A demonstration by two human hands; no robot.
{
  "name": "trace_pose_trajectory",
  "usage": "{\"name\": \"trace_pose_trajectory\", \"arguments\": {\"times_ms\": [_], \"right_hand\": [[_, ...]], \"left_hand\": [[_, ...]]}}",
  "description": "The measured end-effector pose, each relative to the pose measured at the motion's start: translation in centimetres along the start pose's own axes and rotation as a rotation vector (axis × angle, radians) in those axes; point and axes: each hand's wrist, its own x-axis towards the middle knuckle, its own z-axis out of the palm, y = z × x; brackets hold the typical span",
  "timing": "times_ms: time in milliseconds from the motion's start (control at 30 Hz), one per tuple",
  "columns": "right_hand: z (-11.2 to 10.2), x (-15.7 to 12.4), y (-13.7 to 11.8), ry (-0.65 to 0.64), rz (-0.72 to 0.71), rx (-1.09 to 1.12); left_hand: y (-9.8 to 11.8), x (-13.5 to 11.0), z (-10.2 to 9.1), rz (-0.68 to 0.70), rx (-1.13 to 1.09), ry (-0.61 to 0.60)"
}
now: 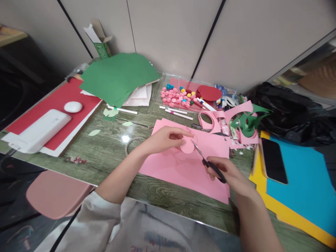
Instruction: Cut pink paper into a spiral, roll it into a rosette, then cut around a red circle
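A home or office craft corner: a wood-grain desk (110, 147) strewn with coloured paper sheets (118, 77), marker pens (178, 111) and paper scraps (236, 122), against plain wall panels (170, 31).

Pale grey sleeve (97, 217) bunched at the left elbow, red-printed top (147, 231), left hand (168, 140) and right hand (227, 173) bare

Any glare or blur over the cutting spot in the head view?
Head view: one small glare spot on the table, left of the left hand, clear of the scissors in the right hand; pink circle reads sharp; wall seams splay from wide-angle distortion.
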Motion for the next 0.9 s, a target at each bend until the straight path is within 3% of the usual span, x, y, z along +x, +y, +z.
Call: {"name": "trace_pose_trajectory", "arguments": {"times_ms": [400,667,900], "right_hand": [[0.0,-0.1,-0.1,-0.003,0.004,-0.023],[0.2,0.2,0.3,0.140,-0.031,-0.002],[0.3,0.2,0.5,0.135,-0.043,0.029]], "left_hand": [[0.1,-0.1,-0.4,0.053,0.039,-0.062],[-0.3,0.4,0.8,0.057,-0.094,0.097],[-0.2,0.5,1.1,0.038,-0.165,0.177]]}}
